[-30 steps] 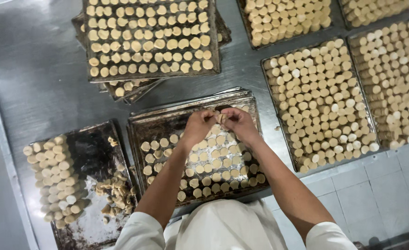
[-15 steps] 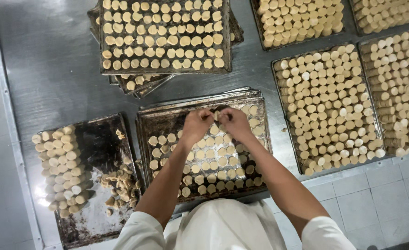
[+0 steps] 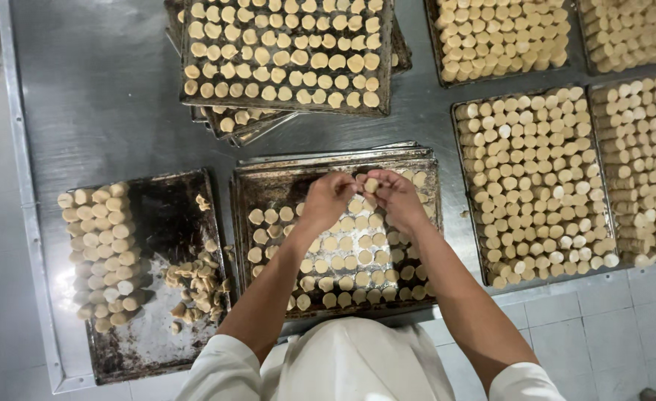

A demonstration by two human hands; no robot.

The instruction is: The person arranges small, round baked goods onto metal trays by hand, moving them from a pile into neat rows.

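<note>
Two hands meet over the middle tray (image 3: 257,194): the left hand (image 3: 328,199) and the right hand (image 3: 396,199) pinch one small dough piece (image 3: 371,185) between their fingertips, above rows of round pieces lying on that tray. Left of it, a darker tray (image 3: 168,215) holds stacked dough rolls (image 3: 105,252).

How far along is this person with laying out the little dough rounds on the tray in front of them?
Roughly half done, it seems. The near rows of the middle tray already hold spaced dough rounds. In hand: the left hand and right hand pinch one dough piece together. Left: the tray's bare far strip, and the stacked dough logs on the left tray.
</note>
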